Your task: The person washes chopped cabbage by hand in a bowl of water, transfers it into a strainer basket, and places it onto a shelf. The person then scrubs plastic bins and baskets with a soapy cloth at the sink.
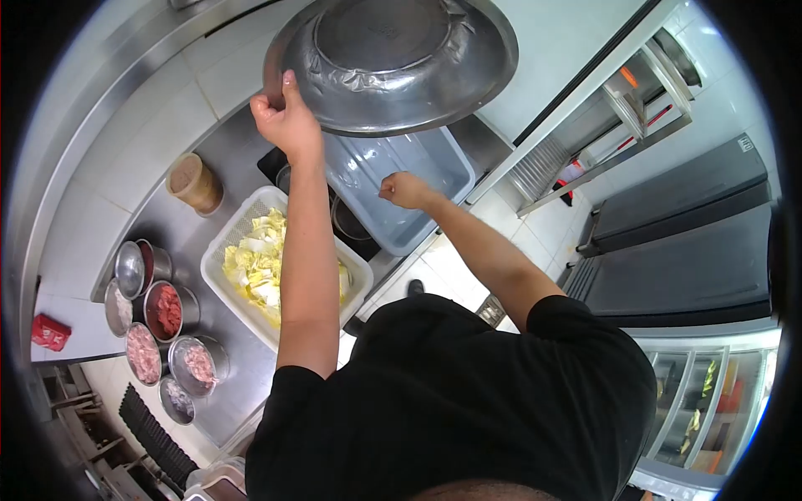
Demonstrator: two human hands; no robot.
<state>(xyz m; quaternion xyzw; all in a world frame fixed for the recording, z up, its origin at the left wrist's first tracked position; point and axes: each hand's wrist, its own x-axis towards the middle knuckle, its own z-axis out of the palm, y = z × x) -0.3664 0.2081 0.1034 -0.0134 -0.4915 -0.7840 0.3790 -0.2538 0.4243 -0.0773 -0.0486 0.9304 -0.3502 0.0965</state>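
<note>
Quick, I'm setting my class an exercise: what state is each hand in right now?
Left hand: closed on the edge of the metal basin.
Right hand: curled closed over the grey-blue tub, nothing visible in it.

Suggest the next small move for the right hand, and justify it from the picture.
Perhaps raise the right hand to steady the bowl: only the left hand grips its rim, its underside faces the camera, and the right hand is over the tub, off the bowl.

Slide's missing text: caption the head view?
Left hand holds a metal basin by its rim; right hand over a bluish tub, near a white basket of cut leaves.
</note>
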